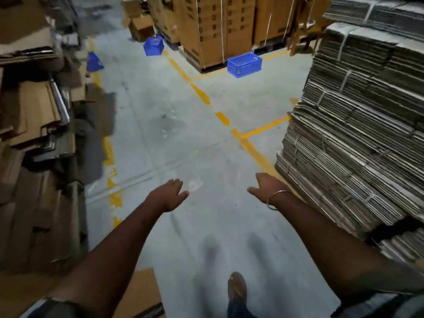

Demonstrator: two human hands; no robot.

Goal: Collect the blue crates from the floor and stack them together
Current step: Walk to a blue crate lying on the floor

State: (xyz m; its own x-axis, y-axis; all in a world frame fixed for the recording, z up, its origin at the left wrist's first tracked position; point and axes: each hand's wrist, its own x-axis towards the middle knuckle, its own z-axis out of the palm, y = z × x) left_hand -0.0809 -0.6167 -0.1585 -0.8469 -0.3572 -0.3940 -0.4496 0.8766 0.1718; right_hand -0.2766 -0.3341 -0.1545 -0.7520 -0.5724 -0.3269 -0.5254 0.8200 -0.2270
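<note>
Near crate (244,64): upright on floor (183,134) beside cardboard pallet (218,28); contents unclear.
Far crates (153,46), (94,62): tilted, well apart.
Hands: left (168,195), right (267,188), outstretched, fingers relaxed, holding nothing.

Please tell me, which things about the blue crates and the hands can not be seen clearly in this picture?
- Left blue crate, head view: partly hidden behind the cardboard pile; its shape is unclear.
- Middle blue crate: far and blurred; contents unreadable.
- Right blue crate: interior mostly out of sight.
- Left hand, right hand: palms face down, unseen.
</note>
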